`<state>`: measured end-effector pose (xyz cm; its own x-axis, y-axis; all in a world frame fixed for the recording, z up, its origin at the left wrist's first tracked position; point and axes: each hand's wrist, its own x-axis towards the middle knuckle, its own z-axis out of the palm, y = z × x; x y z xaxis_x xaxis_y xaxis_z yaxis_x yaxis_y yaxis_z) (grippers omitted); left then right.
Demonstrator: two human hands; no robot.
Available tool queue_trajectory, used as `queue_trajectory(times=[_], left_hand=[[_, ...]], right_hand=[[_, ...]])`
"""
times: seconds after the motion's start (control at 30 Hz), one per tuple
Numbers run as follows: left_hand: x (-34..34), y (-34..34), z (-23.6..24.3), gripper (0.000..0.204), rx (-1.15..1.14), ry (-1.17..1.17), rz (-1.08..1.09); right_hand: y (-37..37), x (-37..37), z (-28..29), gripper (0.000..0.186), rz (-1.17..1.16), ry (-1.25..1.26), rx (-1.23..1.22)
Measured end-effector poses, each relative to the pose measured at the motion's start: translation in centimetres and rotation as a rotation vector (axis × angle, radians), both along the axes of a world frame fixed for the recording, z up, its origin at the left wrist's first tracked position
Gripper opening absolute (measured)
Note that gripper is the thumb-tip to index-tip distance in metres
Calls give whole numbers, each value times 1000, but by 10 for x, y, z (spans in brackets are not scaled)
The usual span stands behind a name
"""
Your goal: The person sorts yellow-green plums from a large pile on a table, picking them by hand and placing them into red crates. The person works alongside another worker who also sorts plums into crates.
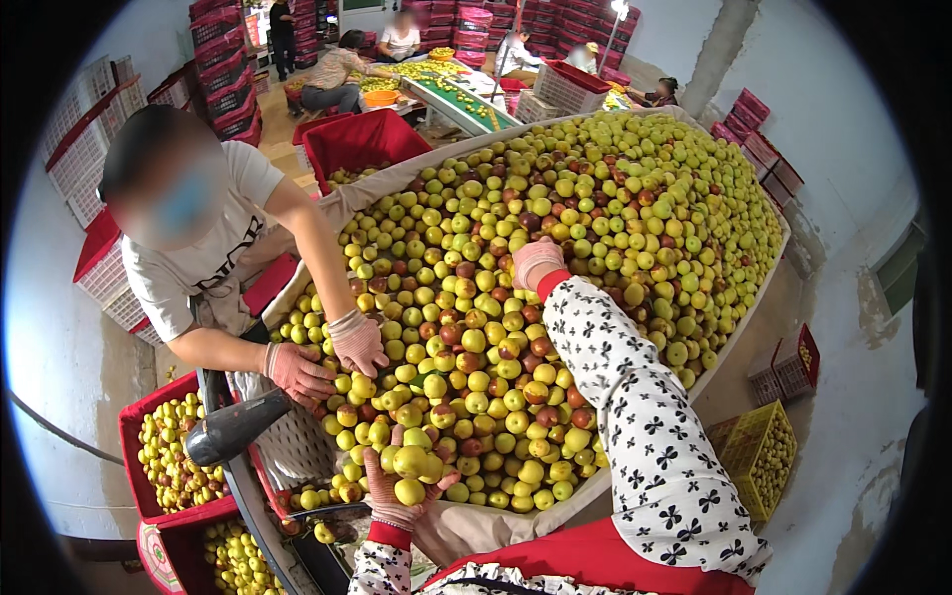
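A large heap of yellow-green jujubes (pixel 496 327), some with red-brown patches, fills a cloth-lined bin. My left hand (pixel 395 496), in a pinkish knit glove with bare fingertips, is cupped around several jujubes (pixel 410 462) at the near edge of the heap. Further out, my right hand (pixel 537 262), gloved alike, rests on the heap with its fingers curled down among the fruit. What those fingers hold is hidden. Darker red jujubes (pixel 530 221) lie just beyond it.
At the left, a co-worker's gloved hands (pixel 358 342) touch the heap's edge. A dark tube (pixel 238 426) juts out beside it. Red-lined crates (pixel 178 397) of jujubes stand lower left, a yellow crate (pixel 729 441) at right. People sort fruit by a green conveyor (pixel 466 104).
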<state>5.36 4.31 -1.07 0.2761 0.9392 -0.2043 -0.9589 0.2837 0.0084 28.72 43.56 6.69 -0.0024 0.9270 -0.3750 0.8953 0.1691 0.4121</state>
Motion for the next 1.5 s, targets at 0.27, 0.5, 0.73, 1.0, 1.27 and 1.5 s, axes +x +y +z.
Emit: queue_trajectory(times=[0.27, 0.5, 0.73, 1.0, 1.27, 1.5], left_hand=[[1, -1, -10, 87, 21, 73, -10], [-2, -2, -14, 86, 15, 33, 5], [3, 1, -8, 80, 39, -58, 10], [4, -20, -10, 67, 5, -100, 131], [-22, -65, -9, 68, -21, -87, 229], [-65, -129, 12, 63, 108, -227, 359]], right_hand=[[-20, 6, 51, 68, 46, 341, -83], [-36, 39, 61, 74, 16, 726, -285], [-50, 51, 27, 61, 60, 562, -525], [-53, 18, 17, 39, -156, 553, -832], [-71, 22, -7, 79, -163, 922, -497], [-157, 17, 24, 52, -161, 1559, -544]])
